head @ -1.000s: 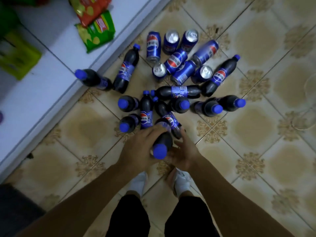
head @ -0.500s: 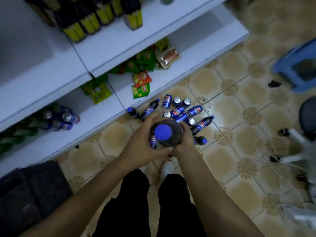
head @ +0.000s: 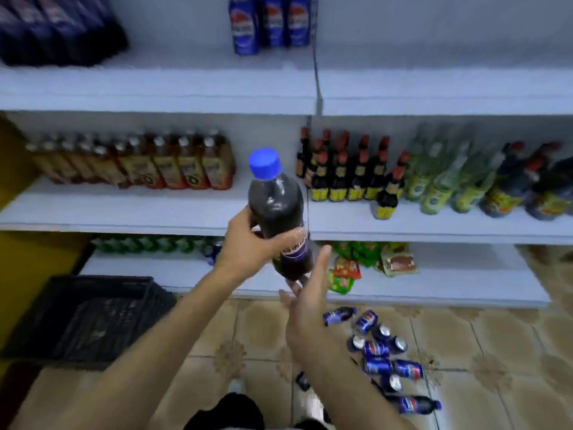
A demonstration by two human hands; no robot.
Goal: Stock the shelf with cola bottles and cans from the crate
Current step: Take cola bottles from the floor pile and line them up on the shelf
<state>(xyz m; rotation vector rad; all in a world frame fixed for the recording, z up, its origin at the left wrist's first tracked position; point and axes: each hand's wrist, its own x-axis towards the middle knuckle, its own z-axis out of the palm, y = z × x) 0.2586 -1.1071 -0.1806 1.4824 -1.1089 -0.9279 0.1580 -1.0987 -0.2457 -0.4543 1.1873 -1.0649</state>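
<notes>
The cans [head: 378, 349] lie on the floor [head: 496, 383] where I crouched a moment ago; now I stand. My right hand [head: 307, 293] has let go, open just beside the bottle [head: 276, 206], whose middle my left hand [head: 245, 240] grips, upright. It is raised before the shelf [head: 155, 88], so shelving it looks next.

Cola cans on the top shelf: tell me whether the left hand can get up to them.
Probably yes. The left hand grips the cola bottle in open air before the middle shelf, and nothing stands between it and the cola cans above. Its fingers are taken up by the bottle, though.
</notes>
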